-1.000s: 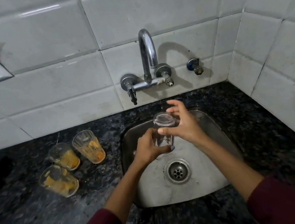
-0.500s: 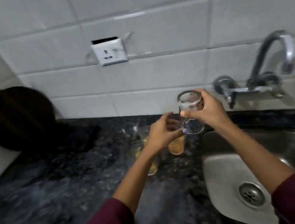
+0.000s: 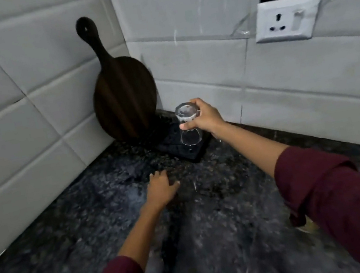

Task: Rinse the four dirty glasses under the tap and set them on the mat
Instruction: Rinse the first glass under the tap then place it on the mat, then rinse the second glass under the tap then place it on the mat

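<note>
While right hand (image 3: 204, 118) grips inverted glass (image 3: 188, 127) over mat (image 3: 177, 147), no writing legible.

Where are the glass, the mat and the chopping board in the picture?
glass (image 3: 188, 127): head view, on its clear side wall.
mat (image 3: 195, 154): head view, on its bare near corner.
chopping board (image 3: 123, 98): head view, on the middle of its round blade.

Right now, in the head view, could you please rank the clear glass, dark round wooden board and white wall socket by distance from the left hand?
From the left hand:
1. Clear glass, up-right, over the black mat.
2. Dark round wooden board, in the corner behind.
3. White wall socket, far right on the wall.
</note>
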Demonstrator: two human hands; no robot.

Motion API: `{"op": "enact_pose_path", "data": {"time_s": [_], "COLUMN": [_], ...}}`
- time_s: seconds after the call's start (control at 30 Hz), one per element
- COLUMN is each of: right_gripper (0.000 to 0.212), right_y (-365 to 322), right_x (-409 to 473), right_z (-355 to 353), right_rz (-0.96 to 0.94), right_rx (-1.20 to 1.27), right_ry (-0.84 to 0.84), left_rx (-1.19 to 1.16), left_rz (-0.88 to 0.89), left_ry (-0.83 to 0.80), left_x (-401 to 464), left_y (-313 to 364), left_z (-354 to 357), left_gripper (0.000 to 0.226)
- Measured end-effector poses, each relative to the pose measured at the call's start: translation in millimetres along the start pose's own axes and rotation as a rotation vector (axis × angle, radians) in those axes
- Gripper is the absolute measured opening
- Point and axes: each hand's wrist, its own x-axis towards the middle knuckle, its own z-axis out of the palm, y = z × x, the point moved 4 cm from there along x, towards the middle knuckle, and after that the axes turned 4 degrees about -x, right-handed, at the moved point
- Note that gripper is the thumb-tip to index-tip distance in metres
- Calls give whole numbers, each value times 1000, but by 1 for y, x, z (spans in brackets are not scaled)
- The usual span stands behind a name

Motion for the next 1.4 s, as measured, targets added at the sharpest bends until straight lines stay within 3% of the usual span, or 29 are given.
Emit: {"op": "enact_pose_path", "data": {"time_s": [0.1,0.3,0.7,0.77,0.87,1.0,1.27,1.4], "right_gripper": [78,78,95,93,73,43,22,21], "right_y": [5,19,23,19,17,30,90,137], "right_x": [34,75,74,57,17,-58,-225,-283], "right_z": [41,87,87,69,24,-65,-212,-254], "right_rz": [4,49,110,108,117,113,208,263], "right_rx": [13,-50,-180,-120,7,125,279,276], "right_ry": [-21,-70,-192,-189,-146,-30,229,408], "left_rx": [168,206,160,65,-179,-344,-577,-725], "left_rz": [-58,-32,-37,74,332,541,581,534], "left_ry": [-43,-144,-134,-81,-33,-168,-581,-467], "left_x": [23,48,51,44,17,-27,-97,-112], "left_y": [-24,-39,-22,2,56,123,181,193], "left_z": [9,18,10,9,11,42,144,166], "left_gripper": [83,92,90,83,68,65,116,83]}}
